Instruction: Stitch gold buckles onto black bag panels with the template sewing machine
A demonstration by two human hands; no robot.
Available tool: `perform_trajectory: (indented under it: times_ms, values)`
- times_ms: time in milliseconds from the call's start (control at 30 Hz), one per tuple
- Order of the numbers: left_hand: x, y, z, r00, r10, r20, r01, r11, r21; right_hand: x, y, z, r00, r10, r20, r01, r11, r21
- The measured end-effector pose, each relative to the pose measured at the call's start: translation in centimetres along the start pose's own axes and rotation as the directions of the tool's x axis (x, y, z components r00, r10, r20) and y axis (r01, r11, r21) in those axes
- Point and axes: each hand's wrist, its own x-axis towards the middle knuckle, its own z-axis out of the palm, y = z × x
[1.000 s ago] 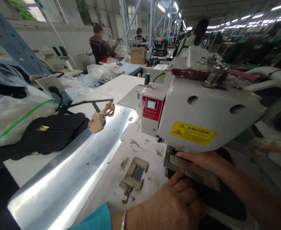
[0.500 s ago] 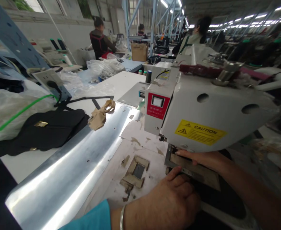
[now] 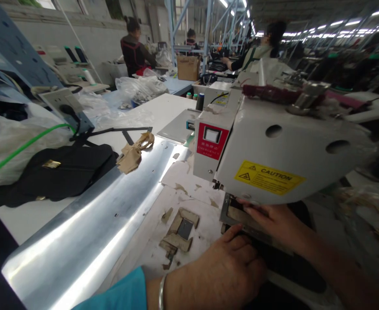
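Note:
My left hand [image 3: 217, 271], in a blue sleeve and with a silver bracelet, has its index finger on the near edge of a dark metal clamp frame [image 3: 224, 213]. Its other fingers curl at that edge, their tips hidden. Inside the frame, my right hand [image 3: 275, 219] lies with its fingers stretched over a brownish flat strip [image 3: 246, 217]. Both hands are below the white head of a sewing machine [image 3: 293, 150]. Dark material [image 3: 293, 275] shows beneath the frame. Its shape is hard to make out in the shadow.
A shiny metal sheet [image 3: 89, 224] covers the table's left side, with crumpled brown paper [image 3: 131, 157] on it. Worn card pieces [image 3: 176, 230] sit left of the frame. Farther left are a black bag piece [image 3: 66, 174] and a green strap [image 3: 31, 144]. Several people work behind.
My right hand has shifted slightly within the frame, its fingers now bent more downward over the strip. The left hand stays at the near edge. The view has shifted slightly.

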Motion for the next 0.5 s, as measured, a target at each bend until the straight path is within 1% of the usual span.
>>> perform_trajectory:
  times_ms: [33,67,133,200,367,433,500]
  values:
    - [0.0,0.0,0.2,1.000,0.003,-0.002,-0.003,1.000,-0.002,-0.5,-0.2,0.1,0.999,-0.040,0.009,0.040,0.999,0.000]
    - [0.0,0.0,0.4,1.000,0.007,-0.004,-0.007,1.000,-0.004,-1.0,-0.3,0.3,0.999,-0.052,0.014,0.053,0.998,-0.018]
    - [0.0,0.0,0.7,1.000,0.010,-0.003,-0.010,1.000,-0.008,-1.6,-0.6,0.8,0.999,-0.041,0.013,0.042,0.997,-0.069]
    - [0.0,0.0,0.8,1.000,0.006,-0.002,-0.006,1.000,-0.008,-1.9,-0.9,1.3,0.999,-0.036,-0.005,0.036,0.994,-0.103]
    - [0.2,-0.2,0.6,1.000,-0.006,0.000,0.006,1.000,0.010,-2.1,-1.3,1.9,0.992,-0.122,-0.036,0.114,0.980,-0.163]
    - [0.3,-0.2,0.6,1.000,-0.014,-0.011,0.014,1.000,0.016,-2.0,-1.7,2.2,0.994,-0.107,-0.033,0.098,0.976,-0.197]
    - [0.3,-0.2,0.6,0.999,-0.016,-0.034,0.017,0.999,0.032,-1.8,-2.1,2.4,0.999,-0.046,-0.027,0.039,0.971,-0.234]
